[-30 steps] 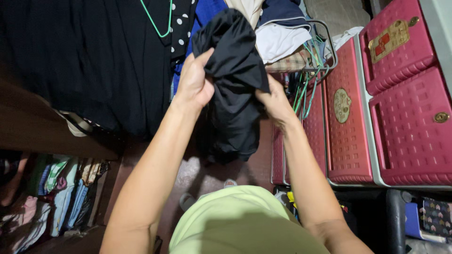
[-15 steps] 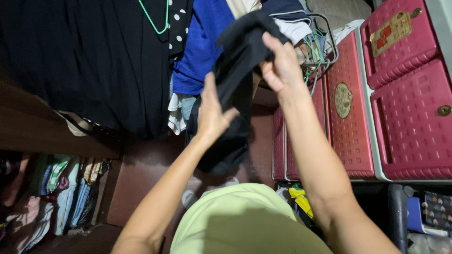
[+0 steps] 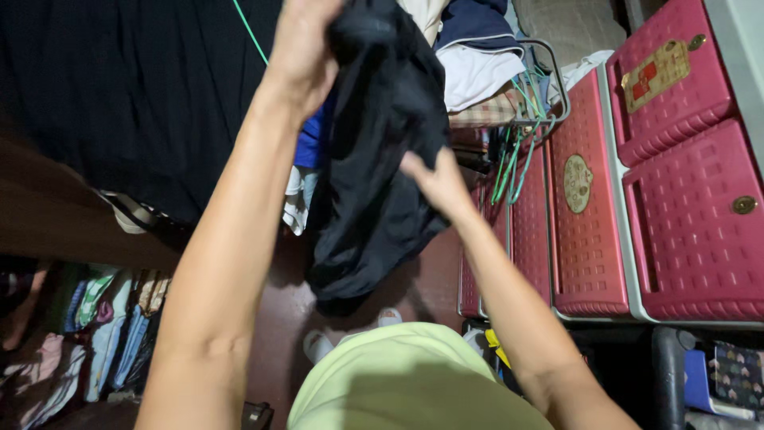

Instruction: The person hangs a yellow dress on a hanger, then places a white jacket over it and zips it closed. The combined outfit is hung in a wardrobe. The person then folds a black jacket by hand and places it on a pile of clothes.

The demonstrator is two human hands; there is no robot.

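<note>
Head view, the only view supplied. The left hand (image 3: 306, 44) is raised to the top edge of the frame, fingers closed over the upper end of a black garment (image 3: 382, 151); the fingertips are partly cut off by the frame edge, but the grip on the cloth is evident. The garment hangs down from that hand in a loose bunch, its lower end dangling above the dark red floor (image 3: 239, 318), clear of it. The right hand (image 3: 434, 179) sits lower, at the garment's right edge about halfway down, fingers curled into the cloth; whether it pinches a fold or merely presses against it cannot be told, as the fingertips are buried in the fabric. Both forearms run up from the bottom of the frame, over the person's light green shirt (image 3: 406, 378). Behind the garment a blue item of clothing (image 3: 312, 135) shows just beside the left wrist, and a large black cloth (image 3: 135, 87) hangs across the upper left. A heap of folded clothes, white and navy on top (image 3: 477, 56), lies at upper centre, touching a wire rack holding green hangers (image 3: 517, 151). To the right stand red plastic drawer units (image 3: 676, 175) with round brass-coloured fittings. At lower left, folded clothes in pale colours (image 3: 95, 334) are stacked on a low shelf.
</note>
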